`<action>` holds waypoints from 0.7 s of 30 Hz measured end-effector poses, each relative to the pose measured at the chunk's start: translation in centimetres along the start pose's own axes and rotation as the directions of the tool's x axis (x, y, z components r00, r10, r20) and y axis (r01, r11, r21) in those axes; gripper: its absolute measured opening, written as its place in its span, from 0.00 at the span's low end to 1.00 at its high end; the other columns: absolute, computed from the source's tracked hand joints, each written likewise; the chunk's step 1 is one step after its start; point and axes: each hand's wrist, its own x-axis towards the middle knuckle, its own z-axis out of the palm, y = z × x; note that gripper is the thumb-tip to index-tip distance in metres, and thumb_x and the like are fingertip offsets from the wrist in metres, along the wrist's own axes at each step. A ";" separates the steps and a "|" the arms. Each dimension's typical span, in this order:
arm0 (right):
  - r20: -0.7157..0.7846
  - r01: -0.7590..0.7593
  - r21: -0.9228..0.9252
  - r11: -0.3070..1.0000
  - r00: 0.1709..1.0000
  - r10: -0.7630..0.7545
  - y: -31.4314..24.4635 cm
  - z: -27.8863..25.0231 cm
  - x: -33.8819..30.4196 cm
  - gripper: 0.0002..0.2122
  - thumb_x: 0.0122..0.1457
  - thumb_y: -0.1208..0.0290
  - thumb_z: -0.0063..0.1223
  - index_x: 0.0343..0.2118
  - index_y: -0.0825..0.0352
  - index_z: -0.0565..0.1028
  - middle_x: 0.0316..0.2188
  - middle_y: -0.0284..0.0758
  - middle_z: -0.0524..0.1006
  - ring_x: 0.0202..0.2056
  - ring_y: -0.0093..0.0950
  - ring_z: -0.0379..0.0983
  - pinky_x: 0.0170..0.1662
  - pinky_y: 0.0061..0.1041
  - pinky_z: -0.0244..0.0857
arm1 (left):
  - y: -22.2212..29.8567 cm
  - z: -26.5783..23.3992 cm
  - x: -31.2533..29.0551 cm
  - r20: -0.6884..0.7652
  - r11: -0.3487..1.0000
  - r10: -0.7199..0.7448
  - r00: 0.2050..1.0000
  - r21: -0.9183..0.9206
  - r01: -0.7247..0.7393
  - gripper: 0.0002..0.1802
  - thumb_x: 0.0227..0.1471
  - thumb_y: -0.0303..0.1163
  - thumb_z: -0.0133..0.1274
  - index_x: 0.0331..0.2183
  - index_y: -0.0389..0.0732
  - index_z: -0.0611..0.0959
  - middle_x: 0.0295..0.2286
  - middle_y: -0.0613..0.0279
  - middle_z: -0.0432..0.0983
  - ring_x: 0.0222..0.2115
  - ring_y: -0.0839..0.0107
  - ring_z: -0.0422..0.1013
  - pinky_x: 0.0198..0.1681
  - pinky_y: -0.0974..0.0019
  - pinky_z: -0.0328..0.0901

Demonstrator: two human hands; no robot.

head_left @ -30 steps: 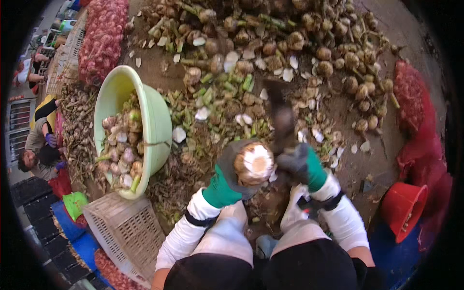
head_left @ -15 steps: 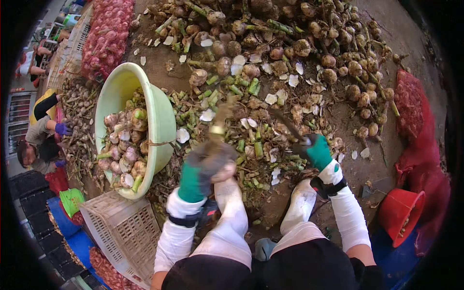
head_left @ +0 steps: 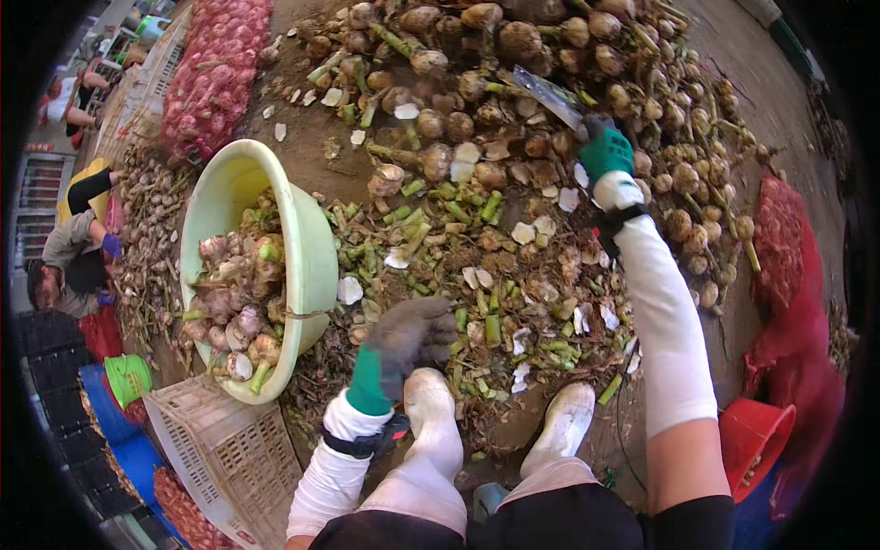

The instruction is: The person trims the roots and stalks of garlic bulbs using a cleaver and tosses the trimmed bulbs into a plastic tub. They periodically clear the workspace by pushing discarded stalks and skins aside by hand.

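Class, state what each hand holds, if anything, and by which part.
Right hand: a knife, by its handle end. Left hand: nothing visible.

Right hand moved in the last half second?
Yes: judged against the garlic pile, the right hand has moved forward, from short of it up to its bulbs.

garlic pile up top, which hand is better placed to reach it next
Probably right: the right hand is at the garlic pile, though holding a knife; the left hand looks empty but sits farther back, near a white boot.
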 end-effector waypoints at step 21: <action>0.393 0.403 0.448 0.798 0.713 -0.581 -15.6 -15.4 -24.7 0.23 0.29 0.55 0.64 0.32 0.57 0.73 0.26 0.32 0.72 0.28 0.34 0.72 0.28 0.36 0.62 | -6.2 -2.2 -4.3 0.138 0.869 0.378 0.915 0.288 -0.402 0.36 0.45 0.24 0.56 0.55 0.36 0.60 0.48 0.56 0.65 0.49 0.67 0.64 0.52 0.64 0.62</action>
